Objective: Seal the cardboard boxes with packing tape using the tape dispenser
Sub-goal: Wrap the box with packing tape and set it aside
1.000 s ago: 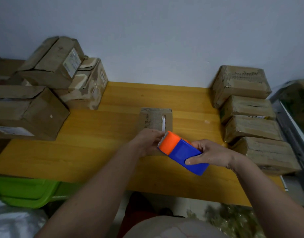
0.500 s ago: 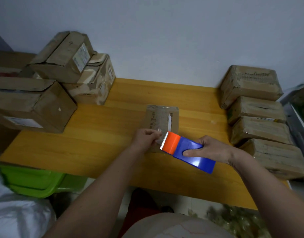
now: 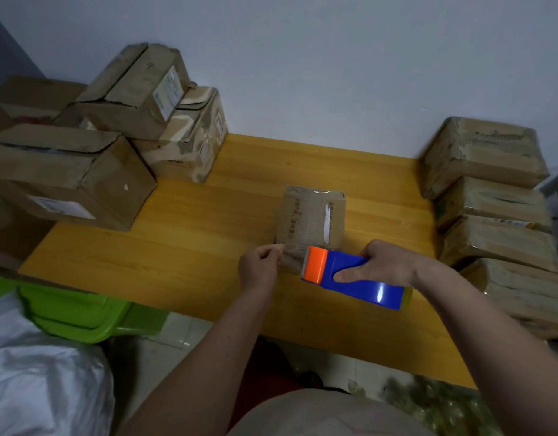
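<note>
A small flat cardboard box lies in the middle of the yellow wooden table. My right hand grips a blue tape dispenser with an orange head, held just in front of the box's near edge. My left hand pinches the end of a clear strip of tape stretched leftward from the dispenser's toothed edge, over the box's near end.
Several larger cardboard boxes are piled at the table's left end. A row of taped parcels lines the right edge. A green plastic bin and a white bag sit below at the left.
The dispenser has levelled out and moved right, away from my left hand. A short length of tape now spans between them.
</note>
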### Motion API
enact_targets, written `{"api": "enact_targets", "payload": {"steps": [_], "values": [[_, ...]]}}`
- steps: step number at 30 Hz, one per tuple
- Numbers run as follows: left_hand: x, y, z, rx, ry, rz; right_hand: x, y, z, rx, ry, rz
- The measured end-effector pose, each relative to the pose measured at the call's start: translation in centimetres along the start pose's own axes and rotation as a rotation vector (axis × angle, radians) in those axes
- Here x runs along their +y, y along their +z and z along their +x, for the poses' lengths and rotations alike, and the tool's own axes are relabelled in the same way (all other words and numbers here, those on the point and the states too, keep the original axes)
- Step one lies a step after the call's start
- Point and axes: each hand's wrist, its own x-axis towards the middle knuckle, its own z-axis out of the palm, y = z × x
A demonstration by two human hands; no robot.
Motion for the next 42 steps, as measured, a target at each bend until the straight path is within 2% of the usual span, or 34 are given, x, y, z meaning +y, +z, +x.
{"api": "enact_targets", "payload": {"steps": [8, 13, 18, 21, 23, 25, 26, 27, 28, 30, 31, 33, 34, 37, 40, 42], "values": [[-0.3, -0.1, 1.7, 0.174, 0.086, 0.104, -4.2, 0.0, 1.6, 0.062, -0.01, -0.079], [-0.9, 0.6, 2.3, 0.23, 0.106, 0.212, -6.1, 0.1, 2.7, 0.025, -0.004, -0.143], [-1.9, 1.2, 3.5, 0.206, 0.075, 0.23, -7.4, 0.4, 3.8, 0.033, 0.098, -0.267], [-2.7, 1.6, 3.8, 0.11, 0.042, 0.3, -7.9, 0.5, 4.1, 0.018, 0.11, -0.333], [-2.8, 1.5, 4.2, 0.027, -0.037, 0.401, -8.0, 0.5, 4.2, 0.011, 0.117, -0.321], [-2.9, 1.2, 4.5, 0.07, -0.078, 0.572, -8.1, 0.4, 4.1, -0.012, 0.128, -0.295], [-2.9, 0.9, 4.3, 0.127, -0.001, 0.601, -8.1, 0.3, 4.1, -0.023, 0.128, -0.299], [-3.0, 0.6, 4.1, 0.164, 0.166, 0.585, -8.1, 0.3, 4.1, -0.027, 0.126, -0.312], [-3.3, 0.3, 3.7, 0.125, 0.386, 0.578, -8.1, 0.3, 4.1, -0.023, 0.12, -0.326], [-4.6, -0.3, 3.3, -0.112, 0.709, 0.73, -7.9, 0.2, 4.4, -0.004, 0.101, -0.349], [-5.1, -0.7, 3.3, -0.227, 0.755, 0.899, -7.8, 0.2, 4.5, -0.002, 0.099, -0.343], [-5.8, -1.4, 4.0, -0.297, 0.739, 1.202, -7.7, 0.3, 4.4, -0.019, 0.078, -0.326], [-5.9, -1.7, 4.2, -0.291, 0.737, 1.264, -7.5, 0.2, 4.3, -0.036, 0.061, -0.323], [-5.9, -1.9, 4.1, -0.3, 0.732, 1.304, -6.0, -0.7, 3.5, -0.056, 0.077, -0.327], [-5.9, -2.0, 4.2, -0.311, 0.705, 1.3, -3.5, -2.8, 2.1, -0.038, 0.215, -0.4], [-5.8, -1.9, 4.0, -0.331, 0.7, 1.307, -1.9, -3.8, 1.7, -0.046, 0.269, -0.361]]}}
